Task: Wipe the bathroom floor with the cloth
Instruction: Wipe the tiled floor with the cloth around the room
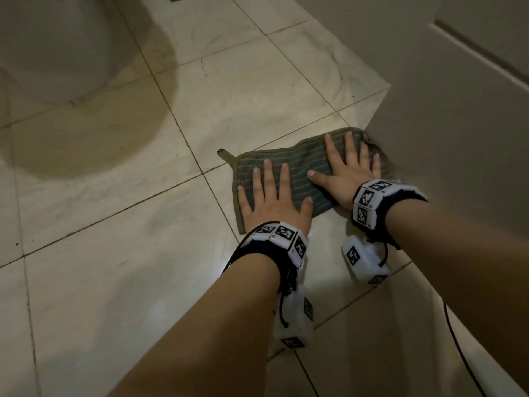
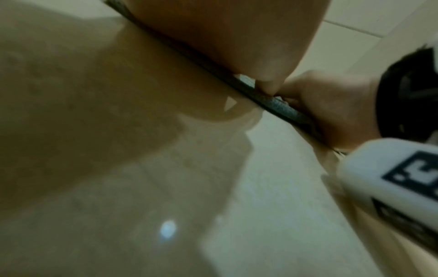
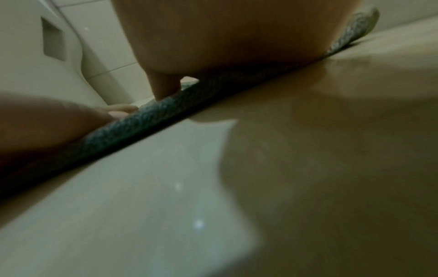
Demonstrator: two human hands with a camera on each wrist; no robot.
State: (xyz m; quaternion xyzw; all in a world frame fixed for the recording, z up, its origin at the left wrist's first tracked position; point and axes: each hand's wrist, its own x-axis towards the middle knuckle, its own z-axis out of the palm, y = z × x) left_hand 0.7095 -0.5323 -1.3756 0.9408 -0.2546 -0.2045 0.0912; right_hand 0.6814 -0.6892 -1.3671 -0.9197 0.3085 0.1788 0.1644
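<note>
A grey-green striped cloth (image 1: 303,164) with an olive border lies flat on the pale tiled floor (image 1: 128,224), close to the door's lower corner. My left hand (image 1: 272,193) presses flat on the cloth's near left part, fingers spread and straight. My right hand (image 1: 349,164) presses flat on its right part, fingers spread toward the door. In the left wrist view the cloth (image 2: 279,106) shows edge-on under the left palm (image 2: 225,37), with the right hand (image 2: 331,108) beyond it. In the right wrist view the cloth's edge (image 3: 147,120) runs diagonally under the right palm (image 3: 237,33).
A white door (image 1: 458,110) stands just right of the cloth, its corner touching the cloth's far edge. The toilet base (image 1: 51,47) sits at the far left, casting a dark shadow on the tiles. A thin cable (image 1: 458,348) trails on the floor at the lower right.
</note>
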